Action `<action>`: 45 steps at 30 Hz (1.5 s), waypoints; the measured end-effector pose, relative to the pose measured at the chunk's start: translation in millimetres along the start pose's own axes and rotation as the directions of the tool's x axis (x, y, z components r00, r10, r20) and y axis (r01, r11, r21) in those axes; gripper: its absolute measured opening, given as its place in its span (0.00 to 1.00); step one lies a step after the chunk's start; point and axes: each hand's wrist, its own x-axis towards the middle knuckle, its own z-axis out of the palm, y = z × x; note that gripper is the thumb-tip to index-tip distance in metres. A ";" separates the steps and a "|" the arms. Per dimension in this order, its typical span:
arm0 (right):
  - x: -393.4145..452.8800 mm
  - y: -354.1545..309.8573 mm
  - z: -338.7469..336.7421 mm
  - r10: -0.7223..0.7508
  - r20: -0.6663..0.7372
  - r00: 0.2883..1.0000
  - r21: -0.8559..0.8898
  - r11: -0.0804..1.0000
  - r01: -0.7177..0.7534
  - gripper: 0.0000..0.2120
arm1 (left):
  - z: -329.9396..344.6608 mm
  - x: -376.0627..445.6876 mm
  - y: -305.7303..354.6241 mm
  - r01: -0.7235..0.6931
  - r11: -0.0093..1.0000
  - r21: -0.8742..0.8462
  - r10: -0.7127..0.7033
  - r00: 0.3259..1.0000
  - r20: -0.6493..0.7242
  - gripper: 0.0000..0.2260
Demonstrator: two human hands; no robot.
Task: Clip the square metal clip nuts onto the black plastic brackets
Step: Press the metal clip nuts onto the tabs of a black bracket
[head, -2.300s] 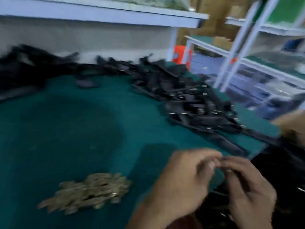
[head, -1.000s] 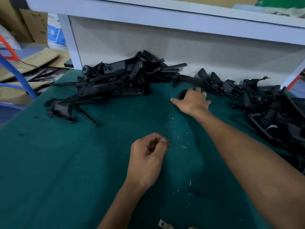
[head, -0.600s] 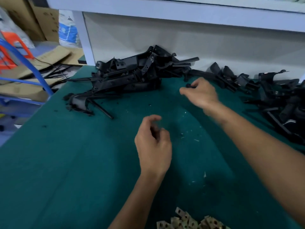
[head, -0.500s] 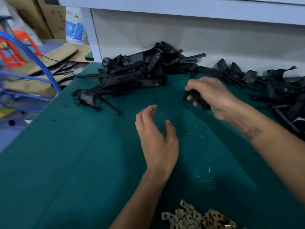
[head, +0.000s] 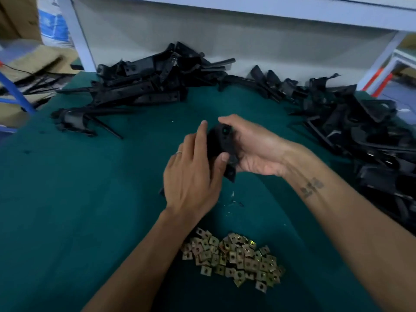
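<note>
Black brackets (head: 146, 86) and brassy gold clip nuts (head: 234, 257) lie on a teal-green table (head: 67, 199).

Your bench top (head: 67, 210) is covered in dark green cloth, and it runs back to a pale wall panel under a white shelf; along that back edge you have a heap of long black brackets (head: 153, 84) left of centre, one stray bracket (head: 72, 120) lying just in front of it toward the left; a second, larger heap of black brackets (head: 360, 131) spreads down your right side; close to you, near the front, sits a loose pile of square brass-coloured clip nuts (head: 234, 257), lying flat and overlapping; a few pale slivers of swarf (head: 233, 200) lie on the cloth mid-bench.
</note>
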 end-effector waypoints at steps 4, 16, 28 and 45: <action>-2.7 22.2 -2.6 -0.204 -0.219 0.954 -0.189 0.968 0.164 0.31 | -0.7 2.7 -2.8 -0.003 0.990 0.143 -0.009 0.996 0.083 0.27; -103.6 145.9 -27.7 -0.497 -0.413 0.763 -0.367 0.858 0.360 0.07 | -10.9 30.1 -32.5 0.533 0.574 -0.621 -0.135 0.810 0.571 0.12; -124.3 148.8 -15.7 -0.464 -0.164 0.871 -0.746 0.635 0.198 0.10 | -9.7 20.6 -39.2 0.761 -0.040 -0.648 -0.041 0.647 0.762 0.10; -25.2 101.3 -14.1 -0.432 -0.424 0.796 0.176 0.823 0.541 0.13 | -0.6 24.8 -42.5 0.759 -0.035 -0.650 0.144 0.648 0.748 0.12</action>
